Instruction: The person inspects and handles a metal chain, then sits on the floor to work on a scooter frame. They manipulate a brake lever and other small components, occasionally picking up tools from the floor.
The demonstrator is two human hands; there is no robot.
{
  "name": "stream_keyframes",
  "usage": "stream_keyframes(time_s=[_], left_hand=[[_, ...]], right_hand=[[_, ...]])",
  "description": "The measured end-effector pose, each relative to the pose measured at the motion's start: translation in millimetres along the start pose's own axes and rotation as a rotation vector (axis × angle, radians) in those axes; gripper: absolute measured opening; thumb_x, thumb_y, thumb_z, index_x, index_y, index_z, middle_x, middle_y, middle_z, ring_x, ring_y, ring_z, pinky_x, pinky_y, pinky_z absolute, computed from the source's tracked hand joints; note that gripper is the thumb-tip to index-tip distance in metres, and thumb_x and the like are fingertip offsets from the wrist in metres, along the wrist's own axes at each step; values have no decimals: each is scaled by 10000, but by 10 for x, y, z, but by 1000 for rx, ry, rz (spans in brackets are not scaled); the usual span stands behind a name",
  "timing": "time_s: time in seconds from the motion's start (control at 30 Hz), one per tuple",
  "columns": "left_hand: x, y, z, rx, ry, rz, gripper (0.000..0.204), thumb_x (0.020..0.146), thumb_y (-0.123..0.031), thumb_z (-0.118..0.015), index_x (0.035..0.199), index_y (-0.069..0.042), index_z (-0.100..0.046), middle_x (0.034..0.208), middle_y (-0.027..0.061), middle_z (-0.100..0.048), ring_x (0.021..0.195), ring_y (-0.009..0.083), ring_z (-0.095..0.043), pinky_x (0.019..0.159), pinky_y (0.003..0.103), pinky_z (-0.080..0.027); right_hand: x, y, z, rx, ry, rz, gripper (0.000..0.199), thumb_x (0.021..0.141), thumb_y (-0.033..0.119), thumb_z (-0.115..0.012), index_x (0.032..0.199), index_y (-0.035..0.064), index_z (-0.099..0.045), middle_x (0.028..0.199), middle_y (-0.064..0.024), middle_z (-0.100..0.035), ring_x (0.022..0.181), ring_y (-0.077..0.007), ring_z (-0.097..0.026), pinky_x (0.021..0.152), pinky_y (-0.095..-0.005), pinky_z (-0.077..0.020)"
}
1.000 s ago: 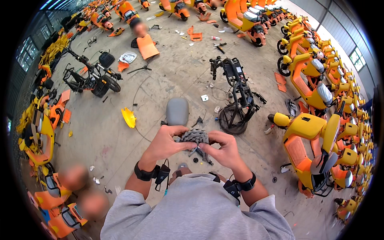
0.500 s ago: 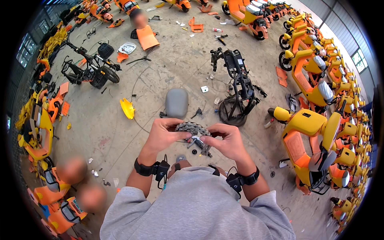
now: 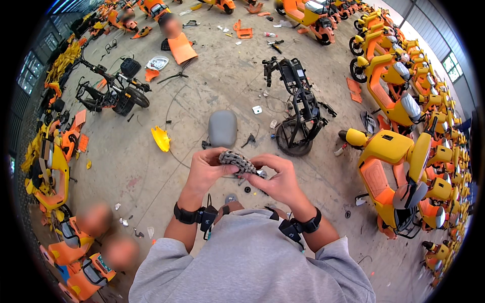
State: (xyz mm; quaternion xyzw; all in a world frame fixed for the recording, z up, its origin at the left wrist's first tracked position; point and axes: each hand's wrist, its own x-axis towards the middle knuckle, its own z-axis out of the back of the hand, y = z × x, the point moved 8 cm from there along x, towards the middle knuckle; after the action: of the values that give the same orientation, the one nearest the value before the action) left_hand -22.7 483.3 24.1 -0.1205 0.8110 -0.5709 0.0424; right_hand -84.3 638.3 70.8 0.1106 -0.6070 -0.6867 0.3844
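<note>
A grey metal chain (image 3: 236, 160), bunched into a short thick bundle, is held up in front of my chest. My left hand (image 3: 206, 169) grips its left end, thumb on the near side and fingers behind. At the other end my right hand (image 3: 279, 177) pinches it between thumb and fingers. Part of the chain is hidden by my thumbs. Below the hands on the floor lie small dark parts, among them a black ring (image 3: 247, 190). Just beyond the hands is a grey scooter seat (image 3: 223, 128).
A stripped black scooter frame (image 3: 302, 103) stands ahead right, another partly stripped scooter (image 3: 113, 91) ahead left. Yellow-orange scooters (image 3: 386, 166) line the right. A yellow panel (image 3: 161, 139) lies left. People sit at far left and ahead, near an orange panel (image 3: 182, 49).
The loose end of chain that hung down by my right hand is gathered up into the bundle. Both hands have come slightly closer together, the right moving a little left.
</note>
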Motion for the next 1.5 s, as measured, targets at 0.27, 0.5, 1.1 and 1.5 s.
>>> stream_keyframes(time_s=[0.27, 0.5, 1.1, 1.5], left_hand=[[-45, 139, -26, -164, -35, 64, 286, 739, 70, -745, 1011, 23, -669, 946, 94, -703, 850, 146, -670, 738, 291, -571], [-43, -13, -137, -22, -82, 85, 362, 730, 70, -755, 1070, 28, -638, 957, 91, -689, 891, 141, -656, 759, 293, -567], [-69, -380, -107, 176, -66, -197, 326, 689, 155, -741, 985, 48, -653, 911, 114, -687, 836, 150, -658, 751, 275, -565], [-52, -313, 17, -130, -169, -367, 393, 700, 132, -743, 1056, 11, -629, 953, 154, -686, 877, 217, -669, 771, 323, -568]], right_hand=[[-46, -107, 23, 63, -29, -130, 243, 706, 83, -756, 907, -32, -683, 797, -82, -682, 694, -122, -632, 636, -263, -511], [-77, -114, 74, 93, -4, -143, 238, 731, 91, -747, 922, -38, -688, 794, -81, -680, 706, -111, -627, 638, -264, -509], [-82, 124, 145, 58, -47, -42, 287, 736, 93, -777, 995, 1, -696, 934, -120, -703, 840, -187, -666, 755, -294, -509], [-119, 259, 274, 16, -223, 157, 243, 765, 67, -763, 994, 13, -699, 934, -99, -675, 796, -183, -649, 709, -287, -515]])
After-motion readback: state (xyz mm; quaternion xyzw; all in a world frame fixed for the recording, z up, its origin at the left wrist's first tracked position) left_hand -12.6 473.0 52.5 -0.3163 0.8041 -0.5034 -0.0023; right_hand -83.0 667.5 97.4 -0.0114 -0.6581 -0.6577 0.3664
